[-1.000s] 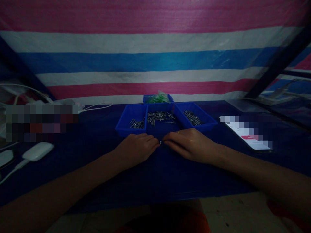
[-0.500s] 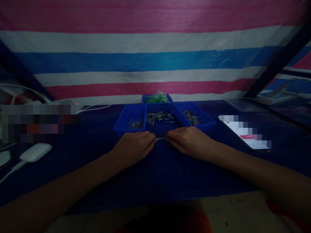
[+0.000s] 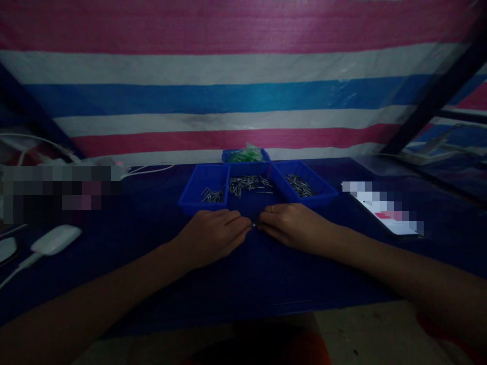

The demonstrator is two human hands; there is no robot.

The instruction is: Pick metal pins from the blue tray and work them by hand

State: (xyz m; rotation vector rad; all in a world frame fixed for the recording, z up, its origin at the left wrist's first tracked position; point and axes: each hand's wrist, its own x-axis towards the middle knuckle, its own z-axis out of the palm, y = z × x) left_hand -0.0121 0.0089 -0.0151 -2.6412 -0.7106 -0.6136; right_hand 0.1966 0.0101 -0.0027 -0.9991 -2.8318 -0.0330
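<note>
My left hand (image 3: 216, 235) and my right hand (image 3: 294, 225) face each other low over the table, fingers pinched and tips nearly touching. Between them shows a small bright bit of a thin metal rod (image 3: 254, 225); the fingers hide most of it. Just beyond my left hand, a blue tray (image 3: 198, 185) contains bent metal rods (image 3: 213, 195). Behind my right hand, another blue tray (image 3: 323, 188) has straight-looking metal rods (image 3: 299, 186) in it. A loose pile of metal rods (image 3: 247, 183) lies between the two trays.
A third blue tray (image 3: 227, 157) with a green-filled plastic bag (image 3: 247, 153) stands behind. At right lies a lit phone (image 3: 380, 213). A white charger-like object (image 3: 57, 239) with a cable is at left. Striped sheeting (image 3: 243, 96) closes off the back of the blue table (image 3: 247, 284).
Both hands have come closer together and a little lower, my left hand shifting right. Less of the metal rod shows between the fingertips now. The trays stay put.
</note>
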